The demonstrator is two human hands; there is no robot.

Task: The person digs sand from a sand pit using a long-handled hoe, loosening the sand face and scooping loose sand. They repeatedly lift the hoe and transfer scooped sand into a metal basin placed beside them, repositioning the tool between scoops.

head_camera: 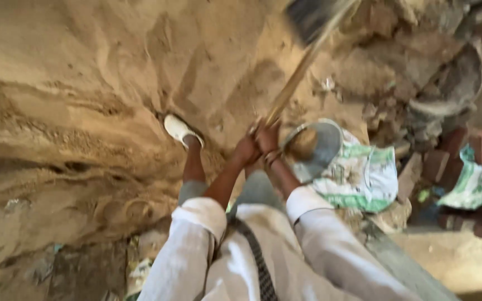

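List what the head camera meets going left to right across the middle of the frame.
Sand bank → white shoe → left hand and right hand gripping the shovel handle → round metal pan → green-and-white sack → bricks.

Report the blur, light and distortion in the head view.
Head view: strong motion blur smears the shovel blade and handle; both hands are soft; the sand pile lies in warm, even light; a bright sunlit patch glares at lower right; wide-angle bending tilts the ground.
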